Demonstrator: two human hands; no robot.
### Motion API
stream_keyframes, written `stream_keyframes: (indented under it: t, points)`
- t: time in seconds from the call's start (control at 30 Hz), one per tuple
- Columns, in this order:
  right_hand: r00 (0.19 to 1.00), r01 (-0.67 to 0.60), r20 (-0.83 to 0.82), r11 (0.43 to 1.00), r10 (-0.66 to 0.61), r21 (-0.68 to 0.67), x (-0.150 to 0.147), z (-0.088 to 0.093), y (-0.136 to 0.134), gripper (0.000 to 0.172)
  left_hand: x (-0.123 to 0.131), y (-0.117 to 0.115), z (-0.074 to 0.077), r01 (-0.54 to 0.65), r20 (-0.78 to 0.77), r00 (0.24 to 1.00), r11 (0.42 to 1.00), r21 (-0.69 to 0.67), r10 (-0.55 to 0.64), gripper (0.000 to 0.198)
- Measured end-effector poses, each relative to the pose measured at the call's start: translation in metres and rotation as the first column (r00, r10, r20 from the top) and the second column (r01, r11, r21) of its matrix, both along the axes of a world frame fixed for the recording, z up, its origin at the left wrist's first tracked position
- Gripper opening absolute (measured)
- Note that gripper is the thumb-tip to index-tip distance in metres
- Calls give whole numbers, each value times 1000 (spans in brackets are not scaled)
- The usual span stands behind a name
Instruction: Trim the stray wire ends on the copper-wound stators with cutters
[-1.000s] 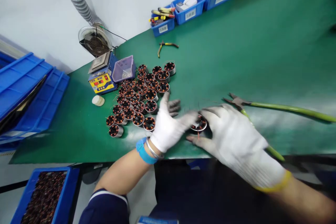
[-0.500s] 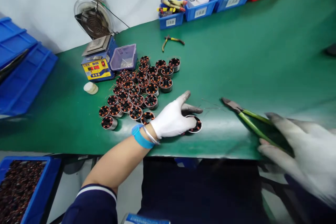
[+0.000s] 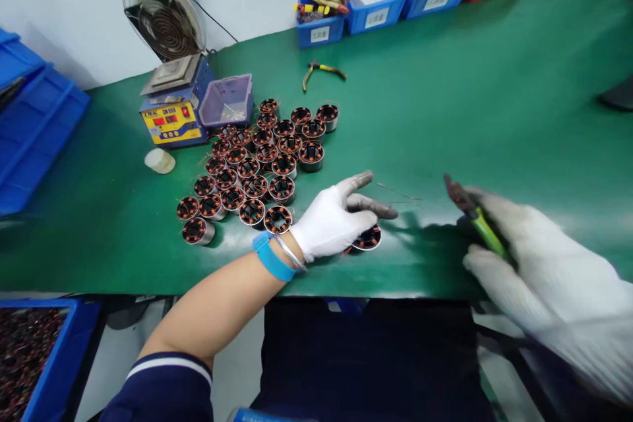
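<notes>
My left hand (image 3: pixel 334 219), in a white glove with a blue wristband, rests on a single round stator with copper windings (image 3: pixel 368 238) near the front edge of the green mat (image 3: pixel 494 99). Its fingers lie over the stator's top. My right hand (image 3: pixel 539 264), also gloved, is shut on green-handled cutters (image 3: pixel 472 211), jaws pointing up and left, a hand's width right of the stator. Thin loose wires (image 3: pixel 398 194) lie on the mat between the two hands. A cluster of several like stators (image 3: pixel 257 165) stands just left of my left hand.
A blue and yellow heater unit (image 3: pixel 173 112) with a clear tray (image 3: pixel 227 100) and a round fan (image 3: pixel 163 13) stand at the back left. Yellow-handled pliers (image 3: pixel 321 70) lie beyond the cluster. Blue bins (image 3: pixel 376 3) line the back edge; blue crates (image 3: pixel 30 119) sit left.
My right hand left the stator, took hold of the green-handled cutters and lifted them toward the stator. My left hand stayed on the stator.
</notes>
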State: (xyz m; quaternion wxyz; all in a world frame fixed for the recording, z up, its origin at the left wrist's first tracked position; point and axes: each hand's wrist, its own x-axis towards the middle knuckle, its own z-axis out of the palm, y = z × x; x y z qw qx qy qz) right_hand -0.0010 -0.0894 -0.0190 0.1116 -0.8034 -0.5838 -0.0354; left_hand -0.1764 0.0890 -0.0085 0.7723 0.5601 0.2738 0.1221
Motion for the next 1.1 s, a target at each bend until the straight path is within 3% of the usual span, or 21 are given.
stream_keyframes:
  t: [0.07, 0.13, 0.5, 0.77, 1.1]
  points:
    - [985, -170, -7, 983, 171, 62, -2, 2, -10, 56, 1, -1, -2, -28, 23, 999, 999, -44, 29, 75]
    - [968, -251, -2, 965, 252, 73, -2, 3, -14, 55, 1, -1, -4, -39, 36, 998, 997, -66, 42, 74]
    - [978, -206, -32, 978, 207, 8, -7, 6, -7, 53, -1, 0, -5, -51, -6, 999, 999, 0, 51, 72]
    - [983, -174, -56, 984, 172, -23, 0, -9, -7, 46, 1, -1, -5, -50, -11, 999, 999, 1, 50, 72]
    - [956, -289, 33, 954, 292, -84, 19, 15, 20, 50, 0, 1, -8, -27, 25, 999, 1000, -13, 27, 73]
